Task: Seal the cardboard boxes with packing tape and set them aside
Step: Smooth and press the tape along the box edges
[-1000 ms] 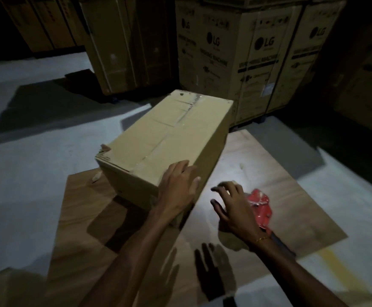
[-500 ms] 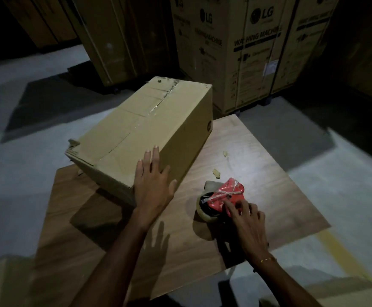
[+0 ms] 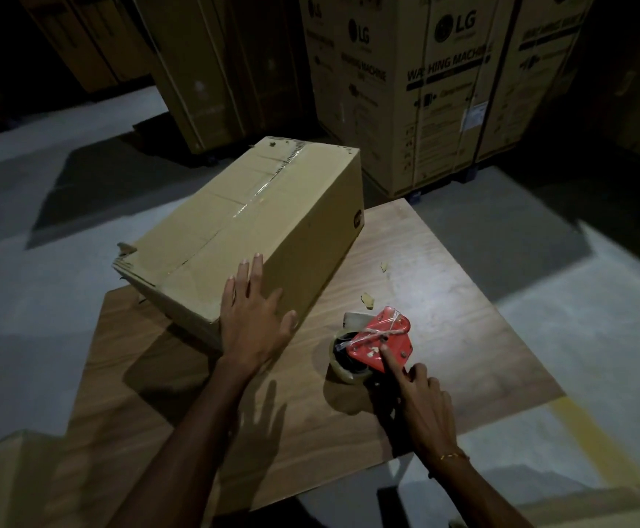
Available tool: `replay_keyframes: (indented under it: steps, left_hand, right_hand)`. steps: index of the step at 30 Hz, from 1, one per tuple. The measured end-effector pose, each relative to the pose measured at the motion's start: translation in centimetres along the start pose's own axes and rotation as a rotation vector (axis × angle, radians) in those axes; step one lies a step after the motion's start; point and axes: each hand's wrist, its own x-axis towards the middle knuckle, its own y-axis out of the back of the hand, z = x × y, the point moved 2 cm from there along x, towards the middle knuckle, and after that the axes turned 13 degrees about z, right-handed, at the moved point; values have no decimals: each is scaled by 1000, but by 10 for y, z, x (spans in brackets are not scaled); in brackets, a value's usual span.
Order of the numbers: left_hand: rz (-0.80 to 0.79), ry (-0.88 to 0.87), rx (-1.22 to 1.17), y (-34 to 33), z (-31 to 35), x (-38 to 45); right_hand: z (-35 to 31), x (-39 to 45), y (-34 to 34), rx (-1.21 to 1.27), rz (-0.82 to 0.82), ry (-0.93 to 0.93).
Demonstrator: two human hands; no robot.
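I see the cardboard box (image 3: 250, 230) lying on the wooden surface (image 3: 444, 268), its flaps shut and a strip of clear tape already running along the far part of the top seam. Toward the near end the seam looks bare and slightly gapped, and the near-left corner is torn, so I judge the sealing only partly done. My left hand (image 3: 252, 322) rests flat with fingers spread against the box's near corner, steadying it without gripping. My right hand (image 3: 421, 398) is on the red tape dispenser (image 3: 377, 346), which sits on the surface just right of the box; the index finger lies along its red plate, the other fingers curl at the handle. Whether the grip is complete I cannot tell. What is left, as I judge it: lift the dispenser, tape the near seam, and set the box aside.
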Motion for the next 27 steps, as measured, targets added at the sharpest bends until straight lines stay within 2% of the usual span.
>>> replay_keyframes:
  steps: [4, 11, 14, 17, 20, 23, 27]
  left_hand:
    - [-2, -6, -35, -1, -3, 0]
    - [-53, 32, -199, 11, -4, 4]
    - [-85, 67, -337, 15, -7, 7]
    - [-139, 181, -683, 23, -21, 18]
    - [-105, 395, -1129, 34, -42, 29]
    - [-89, 624, -1431, 55, -53, 31]
    - [-211, 704, -1750, 68, -66, 14]
  right_hand:
    - [-3, 10, 5, 43, 17, 1]
    - [-12, 47, 42, 430, -51, -126]
    - [-25, 77, 80, 537, -142, -143]
    - [-43, 99, 123, 592, -184, -98]
    - [-72, 116, 155, 664, -204, -27]
    - [-111, 132, 182, 689, -213, 71]
    - [-162, 145, 205, 770, -255, 145]
